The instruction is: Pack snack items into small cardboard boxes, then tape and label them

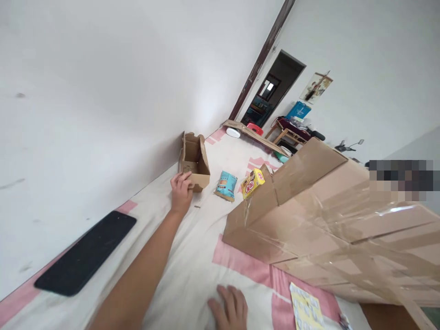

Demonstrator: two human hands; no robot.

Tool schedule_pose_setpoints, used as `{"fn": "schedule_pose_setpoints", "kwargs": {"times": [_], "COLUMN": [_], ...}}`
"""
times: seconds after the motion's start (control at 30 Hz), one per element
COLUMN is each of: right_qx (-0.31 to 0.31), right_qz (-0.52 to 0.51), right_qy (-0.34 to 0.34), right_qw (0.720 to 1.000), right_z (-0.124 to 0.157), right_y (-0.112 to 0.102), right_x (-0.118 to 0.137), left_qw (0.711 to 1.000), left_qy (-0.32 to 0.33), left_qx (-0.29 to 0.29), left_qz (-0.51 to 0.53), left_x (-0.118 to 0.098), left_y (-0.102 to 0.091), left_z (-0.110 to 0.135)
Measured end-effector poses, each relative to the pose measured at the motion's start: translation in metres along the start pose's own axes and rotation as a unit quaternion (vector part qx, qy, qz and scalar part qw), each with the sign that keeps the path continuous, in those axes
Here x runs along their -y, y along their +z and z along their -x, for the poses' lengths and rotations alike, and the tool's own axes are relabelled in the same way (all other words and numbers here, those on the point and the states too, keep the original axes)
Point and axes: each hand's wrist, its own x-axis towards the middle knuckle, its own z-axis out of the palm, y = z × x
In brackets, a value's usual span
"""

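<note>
My left hand [181, 190] reaches out along the white and pink cloth [192, 270] and its fingers curl over the near edge of a small open cardboard box [195, 158] that stands by the wall. My right hand [229, 308] lies flat on the cloth near the bottom edge, fingers spread, holding nothing. A blue snack packet [226, 185] and a yellow packet [252, 182] lie just right of the small box.
A large flattened cardboard box [326, 215] with clear tape fills the right side. A black phone [85, 252] lies on the cloth by the wall at the left. A yellow label sheet [305, 308] lies at the bottom right. A doorway [273, 91] and furniture stand far back.
</note>
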Motion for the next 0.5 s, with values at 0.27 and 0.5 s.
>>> {"fn": "schedule_pose_setpoints", "kwargs": {"times": [0.27, 0.5], "right_qx": [0.106, 0.147], "right_qz": [-0.067, 0.043], "right_qy": [0.261, 0.417], "right_qw": [0.957, 0.896], "right_z": [-0.268, -0.363], "right_y": [0.029, 0.035], "right_x": [0.038, 0.011], "left_qw": [0.996, 0.995], "left_qy": [0.053, 0.057], "left_qx": [0.006, 0.004], "left_qz": [-0.065, -0.087], "left_x": [-0.002, 0.001], "left_y": [-0.001, 0.000], "left_z": [0.011, 0.008]}}
